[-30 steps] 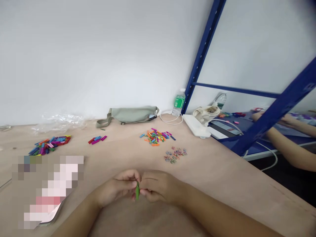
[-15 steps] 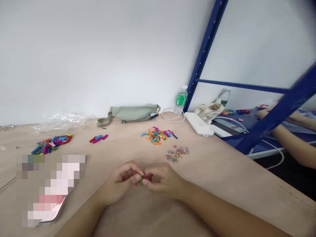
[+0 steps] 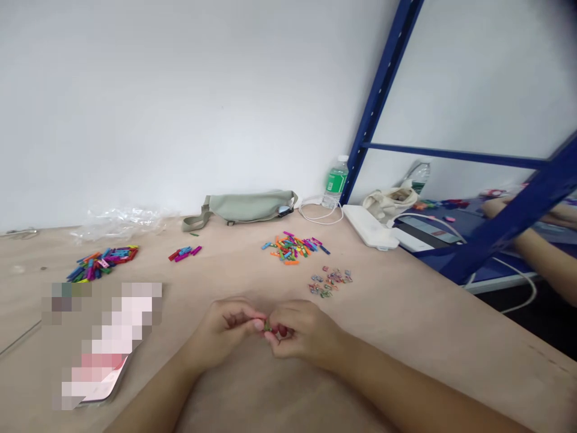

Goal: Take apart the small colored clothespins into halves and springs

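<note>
My left hand (image 3: 225, 331) and my right hand (image 3: 309, 334) meet just above the table, thumbs and fingertips pinched together. Between them is a small green clothespin piece (image 3: 267, 327), mostly covered by the fingers. Beyond my right hand lies a loose cluster of tiny shiny bits, apparently metal springs (image 3: 327, 285). Behind those is a pile of coloured mini clothespin pieces (image 3: 293, 248). A few more red, blue and purple pieces (image 3: 184, 253) lie farther left, and a bigger mixed pile (image 3: 101, 263) is at the far left.
A phone (image 3: 106, 385), partly blurred out, lies at the left. Along the wall are crumpled clear plastic (image 3: 119, 224), a grey-green pouch (image 3: 250, 207), and a bottle (image 3: 336, 180). A white box (image 3: 369, 227) sits by the blue frame (image 3: 376, 102); another person's arm (image 3: 543, 255) is beyond it.
The green piece, upright and plainly seen before, is now mostly hidden between my fingertips. My right fingers have curled and shifted. The whole view has moved slightly, so things sit farther right.
</note>
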Demonstrator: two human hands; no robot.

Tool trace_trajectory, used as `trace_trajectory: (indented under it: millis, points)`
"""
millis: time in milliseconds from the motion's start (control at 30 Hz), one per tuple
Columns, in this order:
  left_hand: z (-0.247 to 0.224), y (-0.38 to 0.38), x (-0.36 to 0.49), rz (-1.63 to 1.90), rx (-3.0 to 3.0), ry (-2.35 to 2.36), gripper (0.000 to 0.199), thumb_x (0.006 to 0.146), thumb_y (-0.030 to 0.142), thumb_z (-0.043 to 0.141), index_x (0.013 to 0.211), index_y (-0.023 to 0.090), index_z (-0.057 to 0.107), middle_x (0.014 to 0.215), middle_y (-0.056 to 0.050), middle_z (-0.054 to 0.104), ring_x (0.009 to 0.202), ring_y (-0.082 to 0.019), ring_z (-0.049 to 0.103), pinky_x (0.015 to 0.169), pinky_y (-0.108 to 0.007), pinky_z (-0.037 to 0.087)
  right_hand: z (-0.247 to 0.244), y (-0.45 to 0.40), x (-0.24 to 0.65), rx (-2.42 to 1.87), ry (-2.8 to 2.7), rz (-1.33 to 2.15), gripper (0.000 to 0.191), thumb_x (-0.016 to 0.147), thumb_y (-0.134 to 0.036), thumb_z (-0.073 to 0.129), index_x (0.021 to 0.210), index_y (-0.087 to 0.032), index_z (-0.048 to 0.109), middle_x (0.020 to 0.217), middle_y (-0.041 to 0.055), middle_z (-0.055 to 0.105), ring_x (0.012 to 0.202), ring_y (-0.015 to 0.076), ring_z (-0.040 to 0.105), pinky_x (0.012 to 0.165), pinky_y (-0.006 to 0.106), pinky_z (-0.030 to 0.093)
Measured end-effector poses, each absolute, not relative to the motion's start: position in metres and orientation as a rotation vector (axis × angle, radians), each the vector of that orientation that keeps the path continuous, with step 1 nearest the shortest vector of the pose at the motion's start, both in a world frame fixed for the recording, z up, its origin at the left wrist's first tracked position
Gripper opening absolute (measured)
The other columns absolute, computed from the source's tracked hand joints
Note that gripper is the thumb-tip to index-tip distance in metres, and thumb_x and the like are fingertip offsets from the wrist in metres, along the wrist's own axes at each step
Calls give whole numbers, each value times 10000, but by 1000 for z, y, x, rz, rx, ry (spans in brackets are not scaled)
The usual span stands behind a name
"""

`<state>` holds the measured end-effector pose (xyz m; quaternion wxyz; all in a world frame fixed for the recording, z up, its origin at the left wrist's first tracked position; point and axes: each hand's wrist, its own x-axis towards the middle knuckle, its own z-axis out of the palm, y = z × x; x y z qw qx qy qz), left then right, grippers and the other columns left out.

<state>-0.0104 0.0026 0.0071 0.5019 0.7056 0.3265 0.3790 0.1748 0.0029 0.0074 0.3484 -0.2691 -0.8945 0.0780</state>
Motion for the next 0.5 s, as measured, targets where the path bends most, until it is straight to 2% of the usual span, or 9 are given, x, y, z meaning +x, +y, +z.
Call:
trace_trajectory:
  millis: [300,500]
  points:
    - [5,6,-13,854,1601,799,167,678,306,618,654,141,629,641,-41,640,637,-139,578,607,-247,447,8,-2,172,-738,-2266,321,96,621,-145,537,563,-168,465,510,-42,479,447,60,402,458,170,320]
    - [2,12,-16,958,1468,879,198,681,348,604,711,152,601,612,-16,631,609,-131,575,588,-239,443,17,-1,174,-816,-2372,343,46,631,-133,519,604,-166,500,532,-31,491,485,74,431,496,179,332]
